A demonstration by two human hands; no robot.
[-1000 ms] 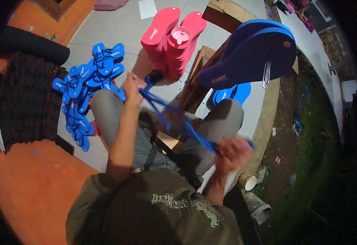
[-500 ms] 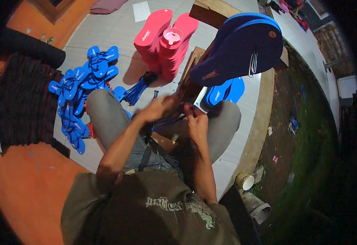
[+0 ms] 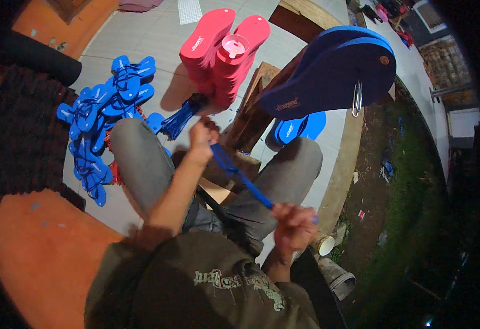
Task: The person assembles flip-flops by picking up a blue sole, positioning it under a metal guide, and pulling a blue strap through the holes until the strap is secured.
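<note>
A blue sandal strap (image 3: 251, 188) is pulled taut on a slant across my lap. My left hand (image 3: 203, 138) is closed on its far end, and my right hand (image 3: 296, 225) grips the near end by my right thigh. Just beyond my left hand lies a bundle of blue straps (image 3: 179, 119). A wooden stand (image 3: 249, 112) rises in front of me, and dark blue soles (image 3: 327, 77) rest over its upper part. A bent metal wire (image 3: 357, 98) sticks out of the top sole.
Pink soles (image 3: 207, 41) stand in tall stacks beyond the strap bundle, with a small pink container (image 3: 234, 48) on top. Finished blue flip-flops (image 3: 100, 112) are heaped at left beside a dark stack (image 3: 28, 137). More blue soles (image 3: 292, 129) lie under the stand. The tiled floor ends at right.
My hands have drawn apart, the right one swinging back toward me and rightward, stretching the strap between them. My left hand has shifted slightly. The view has tilted a little.
</note>
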